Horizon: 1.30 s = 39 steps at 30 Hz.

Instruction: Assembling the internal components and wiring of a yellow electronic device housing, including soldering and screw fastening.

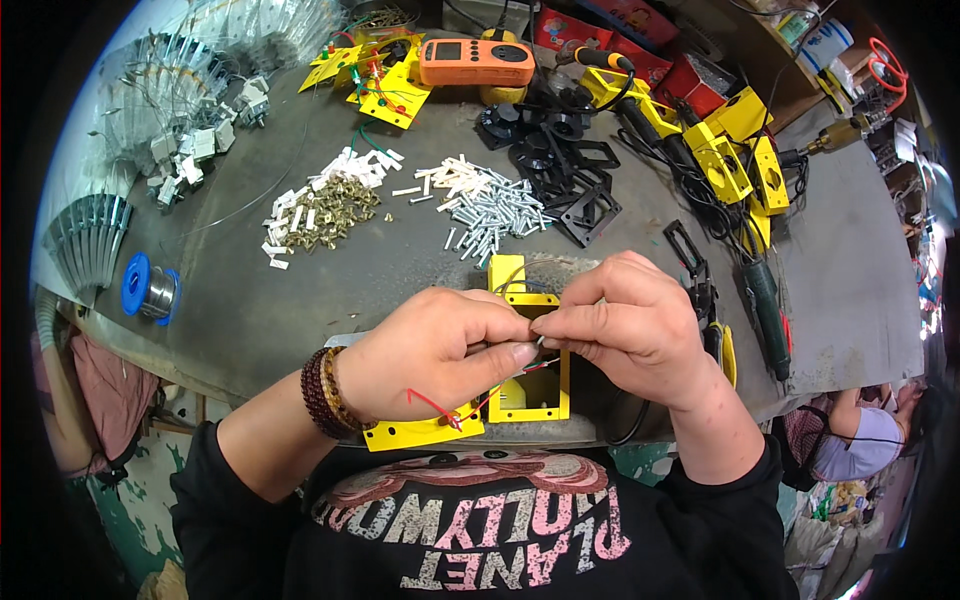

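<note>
My left hand (435, 340) and my right hand (630, 325) meet fingertip to fingertip above an open yellow metal box (565, 385). Both are closed in a pinch on thin wire, and only a short pale end of it shows between the fingertips. Red and green wires hang below my fingers, inside the box frame. Under my left wrist lies a yellow metal plate (400, 437), with a red wire (430, 403) curling up from it. The joint between the wires is mostly hidden by my fingers.
Beyond my hands lie piles of brass screws (325, 220) and silver screws (497, 215). A blue solder spool (150, 288) stands left. Black plastic frames (585, 190), an orange meter (477, 62), and yellow brackets (720, 165) fill the far side. A dark-handled tool (765, 310) lies right.
</note>
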Available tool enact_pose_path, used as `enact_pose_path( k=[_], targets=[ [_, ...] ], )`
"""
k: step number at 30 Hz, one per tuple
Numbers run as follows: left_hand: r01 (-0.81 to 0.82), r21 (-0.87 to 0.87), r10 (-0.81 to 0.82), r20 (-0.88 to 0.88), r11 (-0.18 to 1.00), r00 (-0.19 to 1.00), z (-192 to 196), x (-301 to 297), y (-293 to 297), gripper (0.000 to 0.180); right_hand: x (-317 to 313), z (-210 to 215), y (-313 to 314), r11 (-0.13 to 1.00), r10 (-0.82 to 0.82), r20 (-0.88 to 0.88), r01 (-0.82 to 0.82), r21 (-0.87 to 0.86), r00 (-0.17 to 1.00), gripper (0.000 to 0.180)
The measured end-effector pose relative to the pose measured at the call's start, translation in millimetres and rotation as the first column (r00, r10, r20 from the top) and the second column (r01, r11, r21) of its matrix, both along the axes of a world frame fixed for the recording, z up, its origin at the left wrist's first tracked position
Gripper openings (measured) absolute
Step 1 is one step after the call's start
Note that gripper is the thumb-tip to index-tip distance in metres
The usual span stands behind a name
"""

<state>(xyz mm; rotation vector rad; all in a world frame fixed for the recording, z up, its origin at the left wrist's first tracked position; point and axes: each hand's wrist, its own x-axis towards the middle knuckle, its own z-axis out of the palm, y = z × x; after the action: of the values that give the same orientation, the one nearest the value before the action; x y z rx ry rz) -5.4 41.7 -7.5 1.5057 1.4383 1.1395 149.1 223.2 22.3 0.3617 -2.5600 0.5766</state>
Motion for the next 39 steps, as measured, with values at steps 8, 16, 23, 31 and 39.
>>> enact_pose_path(
  k=[8,16,23,31,39],
  targets=[
    [-0.068,0.183,0.087,-0.099,0.981,0.991,-5.3,6.6,-0.9,0.015,3.6,-1.1,-4.5,0.999,-0.045,0.014,0.045,-0.020,0.999,0.019],
    [-0.139,0.269,0.199,-0.210,0.953,0.957,-6.3,17.7,-7.4,0.015,8.1,-5.5,-0.2,0.998,-0.007,0.034,0.009,-0.060,0.999,0.017],
    [-0.194,0.440,0.399,-0.440,0.877,0.804,2.1,26.9,-10.5,0.014,7.7,-3.8,-3.8,0.980,0.052,0.187,-0.014,-0.200,0.981,0.013],
    [-0.177,0.461,0.395,-0.435,0.869,0.809,0.7,24.7,-9.2,0.011,6.8,-9.6,-7.8,0.988,0.040,0.116,-0.022,-0.154,0.992,0.013],
    [0.032,-0.084,-0.036,-0.046,0.996,0.998,3.2,-1.1,-0.7,0.023,5.5,2.0,-10.9,0.959,0.044,-0.051,-0.028,0.283,0.998,0.018]
  ],
)
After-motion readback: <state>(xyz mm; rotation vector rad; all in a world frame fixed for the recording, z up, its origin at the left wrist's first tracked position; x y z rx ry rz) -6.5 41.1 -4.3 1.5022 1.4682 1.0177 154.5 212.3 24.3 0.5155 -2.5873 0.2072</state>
